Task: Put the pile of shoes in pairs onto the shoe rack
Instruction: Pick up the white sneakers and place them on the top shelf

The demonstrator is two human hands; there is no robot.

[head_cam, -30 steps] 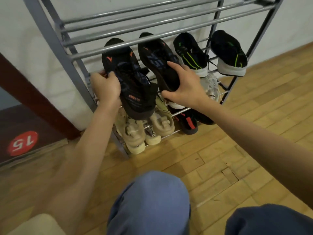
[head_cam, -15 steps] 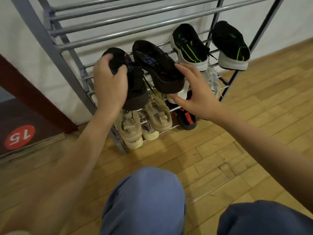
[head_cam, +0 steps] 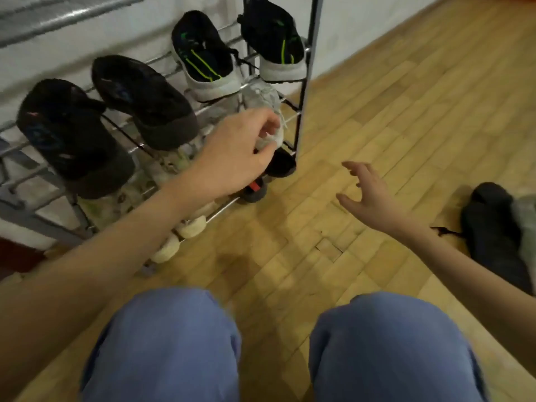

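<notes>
Wooden parquet floor (head_cam: 391,117) is seen beneath a metal shoe rack (head_cam: 303,91); two black pairs (head_cam: 145,103) are set along its upper shelf, pale shoes below. Left hand (head_cam: 235,152) is held loosely curled and empty before the rack's right end; right hand (head_cam: 367,195) is spread open over the floor near a dark shoe (head_cam: 490,227).

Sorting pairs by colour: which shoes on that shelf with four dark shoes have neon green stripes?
The two on the right, the inner shoe and the end shoe, with whitish heels; the left pair is plain dark.
</notes>
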